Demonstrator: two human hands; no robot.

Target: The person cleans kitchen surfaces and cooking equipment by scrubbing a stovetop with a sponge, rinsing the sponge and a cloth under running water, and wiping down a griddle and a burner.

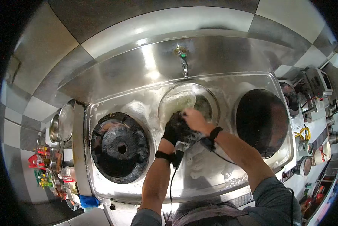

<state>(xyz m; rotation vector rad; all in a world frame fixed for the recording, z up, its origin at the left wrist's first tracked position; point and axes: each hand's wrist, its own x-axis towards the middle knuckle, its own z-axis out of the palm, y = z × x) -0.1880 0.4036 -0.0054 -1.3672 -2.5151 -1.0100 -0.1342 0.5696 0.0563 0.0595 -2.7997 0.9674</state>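
Note:
My left hand (pixel 171 132), in a black glove, is closed on a dark, wet, rounded piece (pixel 184 130) over the near side of a round metal basin (pixel 215 105). The glove and the piece are both black, so where one ends is hard to see. My bare right hand (pixel 196 119) is closed and bent down against the piece's upper edge; whatever its fingers hold is hidden. Cloudy, foamy water (pixel 179 101) fills part of the basin. Both wrists carry black bands with small devices and cables.
A black burner ring (pixel 121 148) sits to the left and a large black round cover (pixel 262 122) to the right. A faucet (pixel 184 64) rises behind the basin. Suds wet the steel stove top (pixel 210 167). Pans (pixel 66 122) and bottles stand beyond the left edge.

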